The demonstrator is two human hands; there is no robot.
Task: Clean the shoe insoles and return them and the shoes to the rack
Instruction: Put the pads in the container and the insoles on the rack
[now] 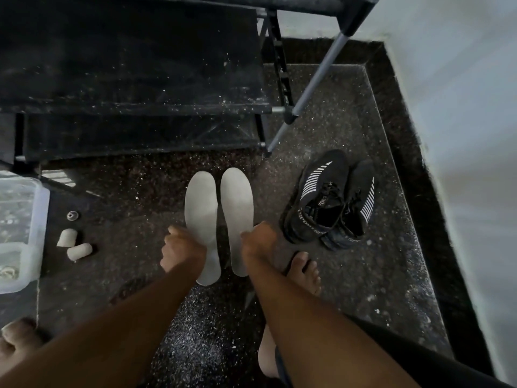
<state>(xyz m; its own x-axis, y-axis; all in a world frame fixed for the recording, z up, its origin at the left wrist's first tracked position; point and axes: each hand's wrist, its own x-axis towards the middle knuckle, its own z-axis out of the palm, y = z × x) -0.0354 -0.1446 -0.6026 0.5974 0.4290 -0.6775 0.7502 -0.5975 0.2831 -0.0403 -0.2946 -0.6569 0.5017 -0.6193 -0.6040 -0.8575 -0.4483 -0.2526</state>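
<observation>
Two pale grey insoles are held side by side above the dark speckled floor, toes pointing away from me. My left hand (pixel 181 249) grips the left insole (pixel 201 211) near its heel half. My right hand (pixel 258 242) grips the right insole (pixel 237 208) at its outer edge. A pair of black sneakers (pixel 330 203) with white stripes stands on the floor to the right of my right hand. The black shoe rack (pixel 134 79) fills the upper left, its shelves dusty and bare where visible.
A clear plastic box (pixel 19 233) sits at the left edge. Two small whitish rolls (pixel 74 246) and a small round metal piece (pixel 72 215) lie beside it. My bare feet stand near the insoles. A white wall (pixel 461 135) and dark skirting bound the right side.
</observation>
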